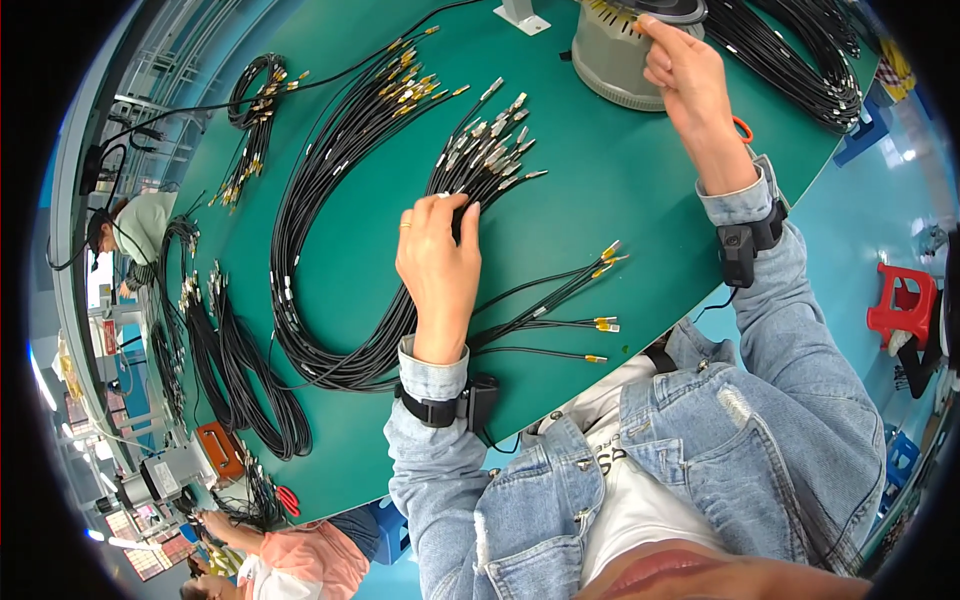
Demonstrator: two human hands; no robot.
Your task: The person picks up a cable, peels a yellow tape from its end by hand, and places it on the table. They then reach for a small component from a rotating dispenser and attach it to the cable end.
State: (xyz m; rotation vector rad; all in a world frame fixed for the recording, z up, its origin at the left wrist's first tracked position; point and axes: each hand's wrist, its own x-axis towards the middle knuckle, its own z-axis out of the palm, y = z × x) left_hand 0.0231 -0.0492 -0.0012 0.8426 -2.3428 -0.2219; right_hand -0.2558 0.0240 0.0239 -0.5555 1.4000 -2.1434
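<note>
Head view: left hand (437,252) half-curls over black cables (330,362) on green table (575,190), grip unclear; right hand (690,82) pinches closed by grey drum (612,72), any held item indistinct.

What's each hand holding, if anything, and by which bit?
The left hand is on black cables near their silver connectors, its grip unclear. The right hand has fingers at the grey tub; whether they hold anything is unclear.
</note>
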